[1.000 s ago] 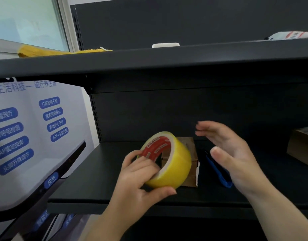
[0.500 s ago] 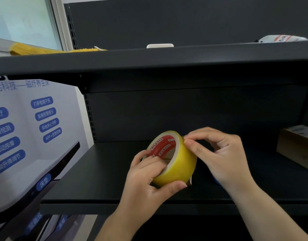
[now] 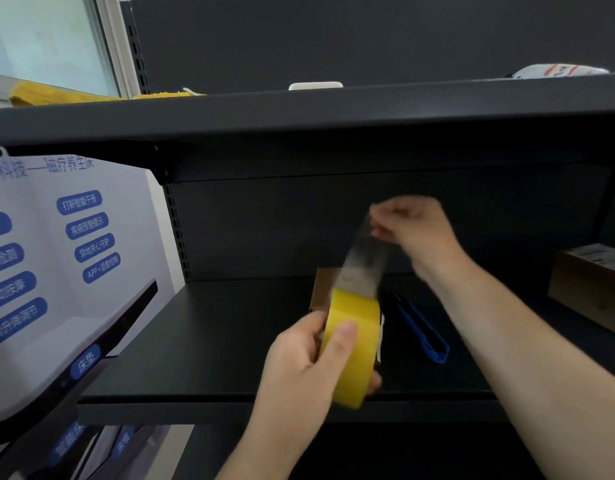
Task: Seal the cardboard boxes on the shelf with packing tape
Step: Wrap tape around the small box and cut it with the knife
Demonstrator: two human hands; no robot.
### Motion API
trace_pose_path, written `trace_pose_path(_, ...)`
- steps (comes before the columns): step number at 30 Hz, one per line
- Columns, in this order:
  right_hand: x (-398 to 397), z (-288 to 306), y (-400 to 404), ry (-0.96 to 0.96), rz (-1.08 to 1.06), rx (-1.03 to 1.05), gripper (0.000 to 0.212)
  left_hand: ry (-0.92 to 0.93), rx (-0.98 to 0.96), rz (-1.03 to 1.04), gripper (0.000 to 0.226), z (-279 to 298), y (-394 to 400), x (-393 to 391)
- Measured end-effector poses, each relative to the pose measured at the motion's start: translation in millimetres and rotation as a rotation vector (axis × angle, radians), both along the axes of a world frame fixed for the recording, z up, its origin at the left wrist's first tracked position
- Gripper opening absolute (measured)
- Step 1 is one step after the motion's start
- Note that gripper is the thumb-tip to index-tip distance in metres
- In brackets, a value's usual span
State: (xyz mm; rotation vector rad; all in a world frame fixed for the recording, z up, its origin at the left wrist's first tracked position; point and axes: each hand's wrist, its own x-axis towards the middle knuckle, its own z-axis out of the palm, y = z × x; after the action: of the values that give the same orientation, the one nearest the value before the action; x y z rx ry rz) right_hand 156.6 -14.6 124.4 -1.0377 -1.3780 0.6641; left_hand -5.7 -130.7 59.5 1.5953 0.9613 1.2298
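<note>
Over the shelf [image 3: 230,341], the left hand [image 3: 299,362] gripped the tape roll [image 3: 354,344] while the right hand [image 3: 415,230] pinched a pulled strip [image 3: 365,261]; the small box [image 3: 321,289] behind looked unsealed

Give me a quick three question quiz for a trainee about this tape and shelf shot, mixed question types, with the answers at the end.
1. True or false: the left hand grips the yellow tape roll.
2. What does the right hand pinch?
A. the blue cutter
B. the pulled-out tape strip
C. the cardboard box at right
3. Fill in: the small cardboard box stands ___ the roll.

Key: 1 true; 2 B; 3 behind.
</note>
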Motion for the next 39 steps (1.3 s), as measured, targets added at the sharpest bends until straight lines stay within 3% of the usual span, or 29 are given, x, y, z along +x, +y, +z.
trace_pose_path(2,10,4,19,-0.112,-0.036,-0.050,0.010,-0.103,-0.176,-0.050,0.033,-1,-6,4)
trace_pose_path(6,9,-7,52,-0.298,0.042,-0.246,0.006,-0.130,-0.182,-0.049,0.037,-5,-4,7)
trace_pose_path(14,-2,-24,96,-0.489,0.136,-0.425,0.005,-0.183,-0.211,-0.019,0.008,-1,18,13)
trace_pose_path(16,1,-29,103,-0.491,0.083,-0.422,0.006,-0.198,-0.258,-0.039,0.010,-1,20,14)
trace_pose_path(20,11,-37,112,-0.476,0.045,-0.398,0.006,-0.224,-0.328,-0.136,0.037,-1,16,10)
trace_pose_path(26,3,-47,119,-0.487,0.101,-0.381,0.007,-0.251,-0.359,-0.168,0.030,-2,15,4)
trace_pose_path(31,3,-58,123,-0.615,0.089,-0.398,0.011,-0.263,-0.405,-0.177,0.039,-8,17,2)
trace_pose_path(39,-2,-53,127,-0.448,0.035,-0.819,0.024,-0.253,-0.420,-0.173,0.043,-17,20,-1)
